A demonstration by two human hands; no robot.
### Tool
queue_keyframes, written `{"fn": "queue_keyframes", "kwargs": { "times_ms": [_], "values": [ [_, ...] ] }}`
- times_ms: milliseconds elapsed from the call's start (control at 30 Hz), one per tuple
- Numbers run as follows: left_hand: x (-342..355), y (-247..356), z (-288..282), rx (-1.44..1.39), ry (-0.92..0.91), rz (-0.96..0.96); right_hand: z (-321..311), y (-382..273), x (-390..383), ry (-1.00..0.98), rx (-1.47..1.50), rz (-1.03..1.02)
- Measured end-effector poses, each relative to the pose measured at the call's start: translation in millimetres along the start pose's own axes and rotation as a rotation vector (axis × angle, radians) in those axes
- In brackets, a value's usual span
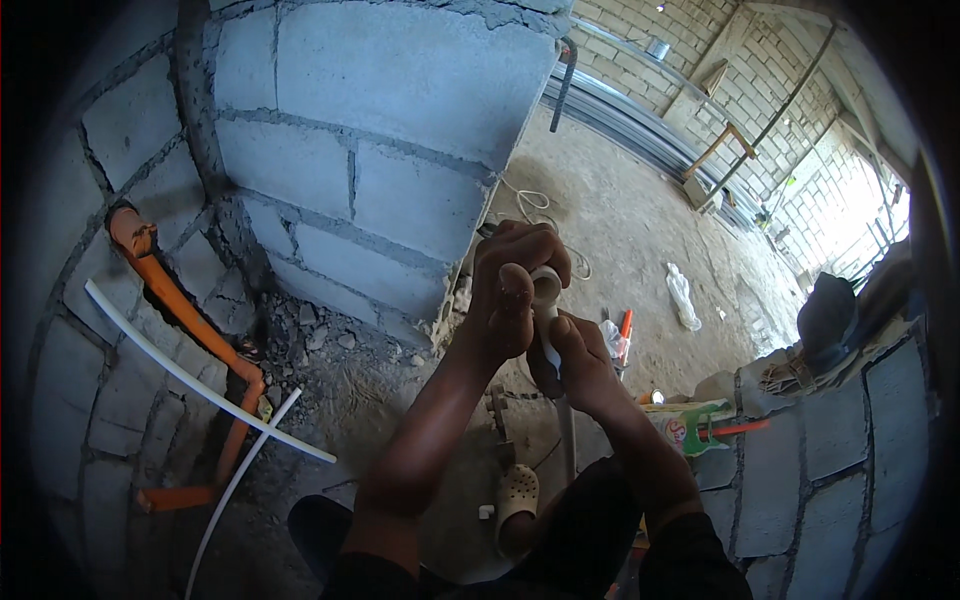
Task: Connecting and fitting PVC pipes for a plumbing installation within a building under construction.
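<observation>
Both hands are together in the middle of the view. My left hand [512,285] is closed round a pale plastic pipe fitting [546,284], whose round open mouth faces up toward me. Below it, my right hand [583,362] grips a whitish pipe [568,440] close under the fitting, its thumb lying along the side. The pipe slants down from there between my knees. My palms and fingers hide much of the joint, so I cannot tell the fitting's full shape.
A block wall [400,75] rises ahead left. An orange drain pipe [190,315] and two white pipes [205,375] stand at the left, by rubble [320,325]. A low block wall [810,455] is at right, with a green packet [697,428]. A white bag [683,297] lies on the floor.
</observation>
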State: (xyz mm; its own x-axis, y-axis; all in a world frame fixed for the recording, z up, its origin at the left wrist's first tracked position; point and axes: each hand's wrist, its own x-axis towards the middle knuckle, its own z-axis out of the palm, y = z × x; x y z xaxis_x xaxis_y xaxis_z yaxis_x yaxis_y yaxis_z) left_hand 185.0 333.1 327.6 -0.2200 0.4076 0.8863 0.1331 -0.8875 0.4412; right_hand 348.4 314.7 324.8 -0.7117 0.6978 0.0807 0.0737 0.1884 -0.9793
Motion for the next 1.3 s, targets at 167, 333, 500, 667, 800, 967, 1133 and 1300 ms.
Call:
{"fn": "queue_keyframes", "kwargs": {
  "times_ms": [167,333,500,667,800,967,1133,1300],
  "values": [
    [-0.7,2.2,0.9,-0.006,0.0,0.011,-0.8,1.9,-2.9,-0.008,-0.009,0.008],
    [0.3,5.0,2.6,-0.012,-0.011,0.024,-1.4,1.1,-4.5,-0.012,-0.014,-0.003],
    [-0.6,3.2,4.1,0.003,-0.011,0.035,-2.9,2.0,-6.0,-0.028,0.011,0.01],
    [-0.8,4.2,6.3,-0.017,0.001,0.047,-6.1,2.4,-5.5,0.011,-0.008,-0.003],
    [1.2,2.7,0.7,0.039,-0.121,-0.042,-6.0,3.9,-1.1,0.032,0.004,-0.055],
    [-8.2,-8.5,1.7,0.0,-0.08,-0.055,-10.6,13.6,4.8,0.093,-0.001,-0.028],
    [-24.7,-15.4,-7.3,-0.134,0.081,-0.127,-13.4,20.0,9.6,0.109,-0.005,-0.047],
    [-61.8,-24.3,-4.0,-0.195,0.241,-0.205,-12.6,21.8,13.4,0.114,0.017,-0.025]
  ]
}}
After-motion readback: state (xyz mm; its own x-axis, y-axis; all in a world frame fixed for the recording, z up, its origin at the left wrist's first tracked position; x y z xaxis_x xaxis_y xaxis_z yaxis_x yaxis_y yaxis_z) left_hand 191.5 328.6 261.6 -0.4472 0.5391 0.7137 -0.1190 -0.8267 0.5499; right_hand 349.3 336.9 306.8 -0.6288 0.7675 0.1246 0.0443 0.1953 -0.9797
